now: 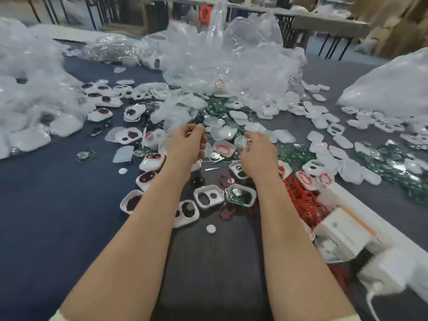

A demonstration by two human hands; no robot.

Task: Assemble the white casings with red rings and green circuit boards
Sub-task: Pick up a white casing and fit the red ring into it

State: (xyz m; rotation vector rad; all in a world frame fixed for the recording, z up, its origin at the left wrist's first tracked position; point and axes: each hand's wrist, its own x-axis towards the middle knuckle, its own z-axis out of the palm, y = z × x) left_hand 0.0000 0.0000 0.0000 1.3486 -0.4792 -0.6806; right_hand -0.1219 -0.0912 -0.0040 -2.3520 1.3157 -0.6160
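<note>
Left grip [187, 141]: fingers curled; whether they pinch anything, I cannot tell.
Right grip [257, 151]: pinching a clear plastic piece [242, 142], raised for fitting, I judge.
White casing [223, 148]: on the bench [58, 205] between my hands, red ring [229, 152] seated inside.
Green circuit boards [294, 156]: heaped to my right, within reach.

The left forearm [139, 228] and the right forearm [284, 228], both bare, stretch forward and draw closer toward the straight wrists, so the two hands sit near each other but apart. The left hand [187, 141] shows its back, fingers curled inward with the thumb up against the fingertips; whether it holds anything cannot be told. The right hand [257, 150], just to its right and knuckles up, curls its fingers round a small clear piece [242, 142] at its fingertips.
</note>
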